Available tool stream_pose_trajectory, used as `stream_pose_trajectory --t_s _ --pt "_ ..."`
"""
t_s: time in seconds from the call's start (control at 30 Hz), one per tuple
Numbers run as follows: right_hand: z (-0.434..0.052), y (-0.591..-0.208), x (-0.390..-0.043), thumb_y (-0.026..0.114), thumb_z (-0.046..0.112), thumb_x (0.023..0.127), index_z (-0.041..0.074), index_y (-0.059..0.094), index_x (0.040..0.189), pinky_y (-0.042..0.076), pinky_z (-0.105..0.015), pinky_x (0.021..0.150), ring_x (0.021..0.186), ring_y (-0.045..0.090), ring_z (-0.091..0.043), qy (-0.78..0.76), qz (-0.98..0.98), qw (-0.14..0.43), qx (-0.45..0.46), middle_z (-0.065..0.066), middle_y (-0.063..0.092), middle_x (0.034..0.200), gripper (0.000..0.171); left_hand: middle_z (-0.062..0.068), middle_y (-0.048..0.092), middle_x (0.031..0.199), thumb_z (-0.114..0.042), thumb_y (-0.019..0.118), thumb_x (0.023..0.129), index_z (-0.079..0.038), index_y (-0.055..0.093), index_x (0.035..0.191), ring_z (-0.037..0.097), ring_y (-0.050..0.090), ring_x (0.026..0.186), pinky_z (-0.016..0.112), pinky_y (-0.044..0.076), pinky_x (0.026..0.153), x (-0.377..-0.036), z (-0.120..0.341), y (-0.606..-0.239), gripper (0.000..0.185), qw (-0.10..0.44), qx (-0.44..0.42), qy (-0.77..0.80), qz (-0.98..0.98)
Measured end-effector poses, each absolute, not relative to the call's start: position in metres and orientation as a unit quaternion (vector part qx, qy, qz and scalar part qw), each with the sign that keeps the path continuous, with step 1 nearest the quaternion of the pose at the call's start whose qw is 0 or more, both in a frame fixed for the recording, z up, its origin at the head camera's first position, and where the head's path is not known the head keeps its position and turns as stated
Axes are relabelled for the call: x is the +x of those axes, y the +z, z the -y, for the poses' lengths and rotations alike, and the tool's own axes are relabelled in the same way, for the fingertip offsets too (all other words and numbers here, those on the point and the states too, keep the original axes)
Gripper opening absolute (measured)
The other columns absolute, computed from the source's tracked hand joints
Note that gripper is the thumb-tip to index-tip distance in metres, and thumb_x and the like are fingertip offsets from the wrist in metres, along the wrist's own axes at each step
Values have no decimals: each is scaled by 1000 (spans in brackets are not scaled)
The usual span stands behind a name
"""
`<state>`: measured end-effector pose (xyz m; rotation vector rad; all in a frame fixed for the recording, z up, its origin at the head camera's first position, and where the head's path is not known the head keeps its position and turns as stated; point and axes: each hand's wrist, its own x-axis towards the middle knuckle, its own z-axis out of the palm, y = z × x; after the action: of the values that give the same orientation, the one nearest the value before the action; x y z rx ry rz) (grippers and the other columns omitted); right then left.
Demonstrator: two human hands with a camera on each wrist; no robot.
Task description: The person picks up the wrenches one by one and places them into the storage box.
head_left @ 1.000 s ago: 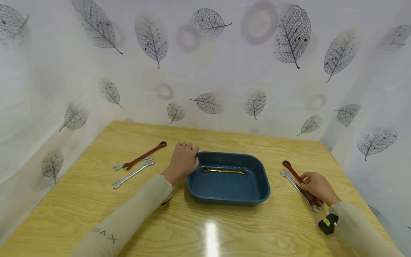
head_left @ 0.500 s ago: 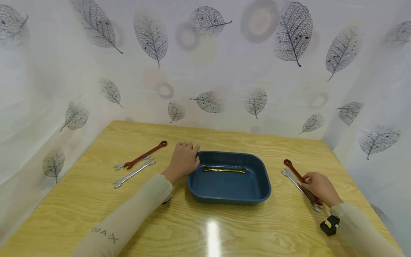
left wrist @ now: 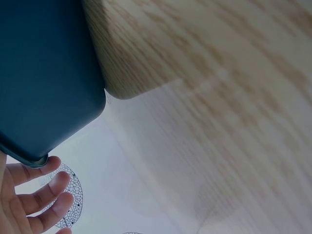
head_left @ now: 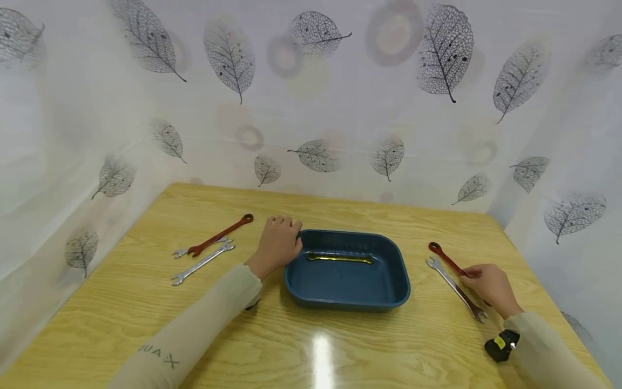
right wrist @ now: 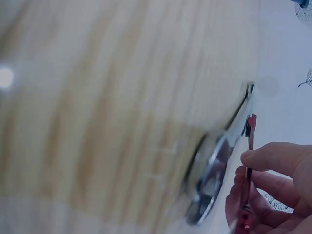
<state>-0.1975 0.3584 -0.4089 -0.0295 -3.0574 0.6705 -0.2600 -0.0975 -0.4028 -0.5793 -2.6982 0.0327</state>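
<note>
Red wrench [head_left: 448,260] is pinched in the right hand [head_left: 493,287], beside a silver wrench [head_left: 457,289]; left hand [head_left: 277,242] grips a blue tray [head_left: 347,283] corner

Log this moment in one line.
left hand: holds blue tray rim | right hand: pinches red wrench | silver wrench: on table, alongside | gold wrench: inside tray
</note>
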Motion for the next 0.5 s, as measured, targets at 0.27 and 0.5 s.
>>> stream_pose_trajectory --t_s 0.27,0.5 --pt "-369 -413 -201 65 13 84 -8 70 95 40 -26 54 61 52 -8 220 974 42 -11 -19 71 81 24 10 65 100 -28 58 88 -11 63 109 28 59 96 46 45 91 -258 97 -400 27 188 -203 18 961" --pt "-375 -420 -200 66 14 85 -9 69 96 39 -23 49 53 48 -1 233 970 68 -10 -16 70 77 25 10 65 100 -28 58 88 -11 63 110 28 59 97 46 45 91 -258 96 -400 28 189 -204 19 960"
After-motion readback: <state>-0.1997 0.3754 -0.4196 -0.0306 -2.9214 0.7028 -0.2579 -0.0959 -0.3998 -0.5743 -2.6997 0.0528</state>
